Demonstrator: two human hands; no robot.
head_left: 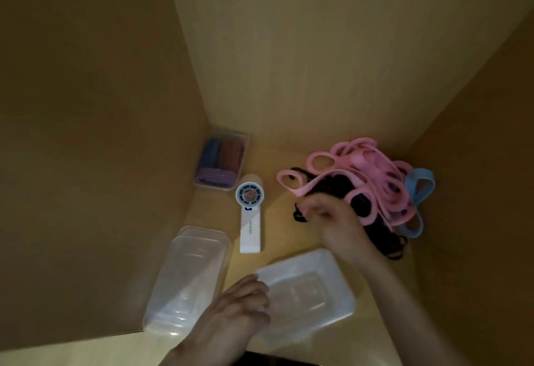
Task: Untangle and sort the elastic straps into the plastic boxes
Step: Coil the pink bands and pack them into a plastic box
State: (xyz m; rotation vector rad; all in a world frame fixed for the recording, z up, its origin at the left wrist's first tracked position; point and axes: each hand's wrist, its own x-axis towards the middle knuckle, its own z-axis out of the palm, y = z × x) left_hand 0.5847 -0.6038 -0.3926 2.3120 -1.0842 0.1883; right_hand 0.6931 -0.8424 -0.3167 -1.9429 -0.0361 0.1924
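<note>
Dim nook walled in tan boards (289, 47), floored by a pale wooden surface (277, 232). At 3 o'clock, heaped near the wall, a tangle of elastic straps (375, 180): wide pink loops (372, 163) on top, a blue strap (419, 183) at the far right, thin black straps (332, 183) underneath. Right hand (335, 221) at the tangle's 9 o'clock edge, fingertips pinching the black straps. Left hand (239, 305) at 6 o'clock, fingers loosely bent, resting on the rim of an empty clear box (341, 279). Second clear box (187, 273) at 7 o'clock.
</note>
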